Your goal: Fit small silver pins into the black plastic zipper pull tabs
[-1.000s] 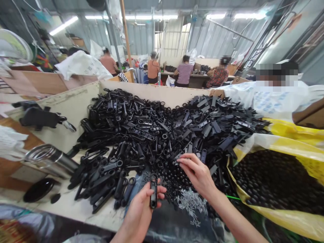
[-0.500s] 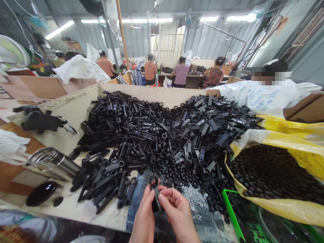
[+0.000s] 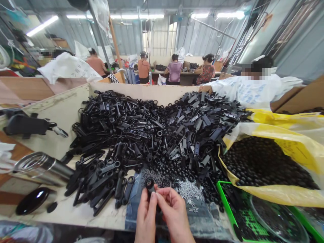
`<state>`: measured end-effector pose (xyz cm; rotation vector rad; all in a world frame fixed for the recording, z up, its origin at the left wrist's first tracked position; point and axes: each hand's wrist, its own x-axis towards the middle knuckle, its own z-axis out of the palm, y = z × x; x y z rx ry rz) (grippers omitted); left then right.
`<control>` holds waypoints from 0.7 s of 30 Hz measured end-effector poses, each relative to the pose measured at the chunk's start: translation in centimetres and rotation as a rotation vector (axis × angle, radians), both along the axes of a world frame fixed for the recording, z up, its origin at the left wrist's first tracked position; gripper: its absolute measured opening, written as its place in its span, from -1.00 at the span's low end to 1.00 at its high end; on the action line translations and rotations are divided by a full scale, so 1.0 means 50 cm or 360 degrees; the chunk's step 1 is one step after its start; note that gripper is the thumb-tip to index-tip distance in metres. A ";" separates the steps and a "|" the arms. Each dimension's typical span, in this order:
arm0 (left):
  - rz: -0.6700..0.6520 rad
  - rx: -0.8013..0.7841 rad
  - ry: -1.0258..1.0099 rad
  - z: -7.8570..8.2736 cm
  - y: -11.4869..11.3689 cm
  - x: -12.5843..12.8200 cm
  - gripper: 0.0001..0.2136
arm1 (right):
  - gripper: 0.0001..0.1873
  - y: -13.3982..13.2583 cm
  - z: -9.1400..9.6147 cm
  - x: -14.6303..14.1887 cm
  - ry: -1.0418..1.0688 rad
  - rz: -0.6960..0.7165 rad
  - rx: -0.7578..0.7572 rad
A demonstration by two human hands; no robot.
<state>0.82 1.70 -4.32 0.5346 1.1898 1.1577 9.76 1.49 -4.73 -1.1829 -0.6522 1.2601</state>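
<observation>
My left hand (image 3: 145,211) is closed around a black plastic part (image 3: 149,184) whose round ring end points up and away from me. My right hand (image 3: 174,212) pinches the same part's lower body with thumb and finger, close beside my left thumb. A thin metal pin (image 3: 170,189) stands up from between my right fingers. Most of the part is hidden behind my fingers. Just beyond my hands lie small dark metal pieces (image 3: 154,175) and a heap of silvery pins (image 3: 191,191), spread on a blue cloth (image 3: 133,211).
Piles of black handle-like parts (image 3: 106,179) and flat black pieces (image 3: 202,121) fill the table. At right are a yellow sack (image 3: 265,197) of black balls and a green tray (image 3: 226,206). A steel cup (image 3: 48,168) stands left. Several people sit beyond the back board (image 3: 141,90).
The camera view has swung right, so the scene sits further left. In my hands the black plastic part has tipped, and its ring end now faces me more. Both hands keep hold.
</observation>
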 end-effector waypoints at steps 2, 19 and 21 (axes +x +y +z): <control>0.0014 0.0065 0.0090 0.009 -0.002 0.006 -0.47 | -0.60 -0.002 0.018 0.006 -0.0109 0.0053 0.0025; -0.0569 -0.0039 0.0209 0.074 -0.004 -0.023 -0.17 | -0.56 0.021 0.087 0.115 -0.0437 0.0770 -0.0150; -0.0751 0.0061 0.0385 0.081 -0.013 -0.030 -0.12 | -0.49 0.019 0.089 0.115 -0.0189 0.0897 -0.0242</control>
